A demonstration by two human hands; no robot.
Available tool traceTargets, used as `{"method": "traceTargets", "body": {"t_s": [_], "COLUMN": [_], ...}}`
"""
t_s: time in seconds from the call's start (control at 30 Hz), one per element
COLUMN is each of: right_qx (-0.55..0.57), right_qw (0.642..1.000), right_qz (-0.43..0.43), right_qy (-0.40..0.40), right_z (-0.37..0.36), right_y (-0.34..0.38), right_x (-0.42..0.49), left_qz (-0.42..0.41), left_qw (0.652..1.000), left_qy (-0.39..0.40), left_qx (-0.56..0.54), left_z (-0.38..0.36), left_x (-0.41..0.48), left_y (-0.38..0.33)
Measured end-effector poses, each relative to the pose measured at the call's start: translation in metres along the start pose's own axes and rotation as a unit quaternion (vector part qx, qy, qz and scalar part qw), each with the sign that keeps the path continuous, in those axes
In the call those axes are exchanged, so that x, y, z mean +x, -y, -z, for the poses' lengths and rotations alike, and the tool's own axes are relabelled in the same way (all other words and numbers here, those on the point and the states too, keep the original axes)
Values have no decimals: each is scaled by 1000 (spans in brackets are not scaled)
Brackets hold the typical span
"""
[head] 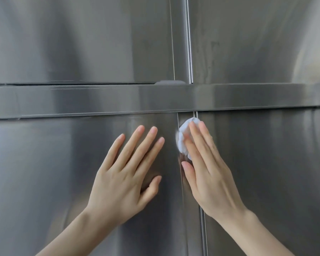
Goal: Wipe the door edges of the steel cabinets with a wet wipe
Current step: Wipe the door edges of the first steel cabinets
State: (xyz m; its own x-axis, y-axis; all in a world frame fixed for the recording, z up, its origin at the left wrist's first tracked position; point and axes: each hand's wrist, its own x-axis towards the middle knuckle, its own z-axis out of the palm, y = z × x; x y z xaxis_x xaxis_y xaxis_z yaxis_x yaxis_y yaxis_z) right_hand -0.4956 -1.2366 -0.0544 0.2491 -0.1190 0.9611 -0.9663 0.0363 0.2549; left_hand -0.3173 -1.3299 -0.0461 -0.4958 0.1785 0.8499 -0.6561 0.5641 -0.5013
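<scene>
Wet wipe: white, bunched into a wad, lying against the narrow vertical strip between the two lower doors, close under the horizontal band. Its left part overlaps the right edge of the lower left door.

Right hand: laid over the wipe with fingers straight and close together, pressing it flat to the steel. No fingers curl round the wad; the thumb lies extended below it, along the strip. The hand's outer side reaches across to the edge of the lower right door.

Left hand: palm flat on the lower left door, fingers spread and straight, thumb out to the side. It holds nothing and sits just beside the right hand, not touching it.

Surroundings: brushed steel throughout. Above the band, the upper left door and upper right door meet at a second vertical seam. The upper right door shows faint streaks and smudges near its left edge.
</scene>
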Motion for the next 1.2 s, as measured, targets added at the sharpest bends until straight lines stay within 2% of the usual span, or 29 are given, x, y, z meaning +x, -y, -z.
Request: {"method": "traceTargets", "body": {"t_s": [0.13,0.3,0.4,0.63,0.83,1.03,1.2], "right_qx": [-22,-143,-174,-194,-134,-185,-148], "right_qw": [1000,989,984,977,990,981,987], "right_qz": [11,7,-8,-24,-45,-19,-36], "right_qy": [7,49,47,88,30,54,50], "right_z": [0,4,5,7,3,1,1], "right_y": [-1,8,11,23,21,22,16], "right_x": [0,4,20,1,24,4,30], "left_qz": [-1,5,10,-37,-29,-33,-33], "left_qw": [1000,1000,999,998,999,998,999], "left_qy": [-12,-11,-3,40,27,18,16], "left_qx": [-6,-27,-49,-38,-29,-42,-36], "left_z": [-4,-1,3,12,5,6,5], "left_x": [-1,-1,1,-1,-2,-1,-2], "left_y": [0,1,2,16,10,12,12]}}
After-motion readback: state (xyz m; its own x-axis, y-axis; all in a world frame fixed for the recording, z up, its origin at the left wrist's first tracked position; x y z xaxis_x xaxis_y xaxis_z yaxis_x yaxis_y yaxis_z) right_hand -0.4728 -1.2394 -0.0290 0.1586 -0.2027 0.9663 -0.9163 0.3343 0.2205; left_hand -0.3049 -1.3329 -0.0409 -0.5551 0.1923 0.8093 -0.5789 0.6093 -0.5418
